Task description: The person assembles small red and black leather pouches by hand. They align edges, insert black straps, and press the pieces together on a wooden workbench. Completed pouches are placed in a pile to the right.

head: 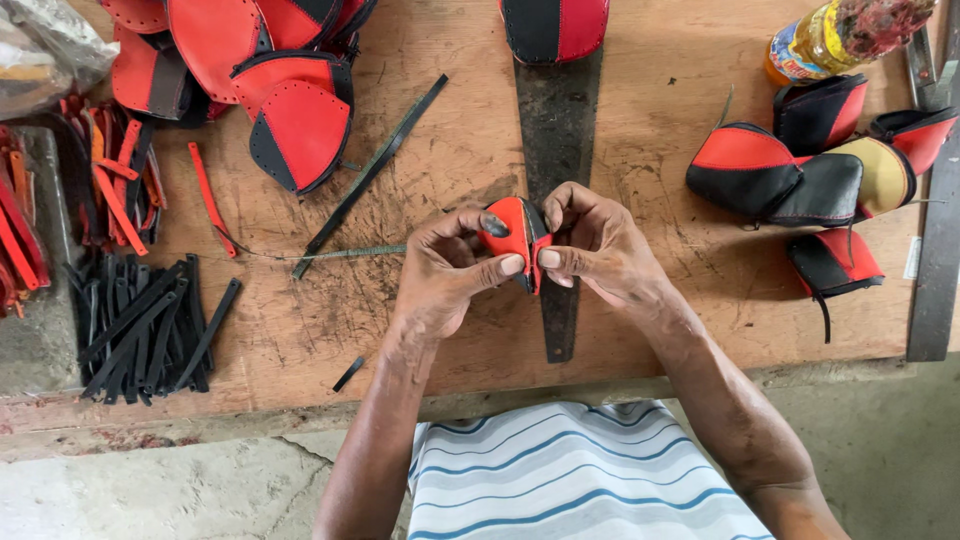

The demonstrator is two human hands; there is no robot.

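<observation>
Pinched between both thumbs and forefingers, a small folded red-and-black leather piece (519, 238) sits mid-bench, the left hand (445, 272) and right hand (600, 245) pressed on it from either side above a dark metal strip (556, 120). With so little held, its edges could slip out of line. Loose black strips (150, 325) lie at left and sewn pouches (790, 175) at right; a careless elbow might knock either off the wooden bench (640, 330).

We see a scarred wooden worktop (430, 130). On it lie a heap of red-and-black leather panels (270, 60), a bundle of black strips (145, 325), red strips (115, 185), a dark tapered metal blade (557, 160), sewn pouches (800, 175) and a yellow bottle (815, 40).
</observation>
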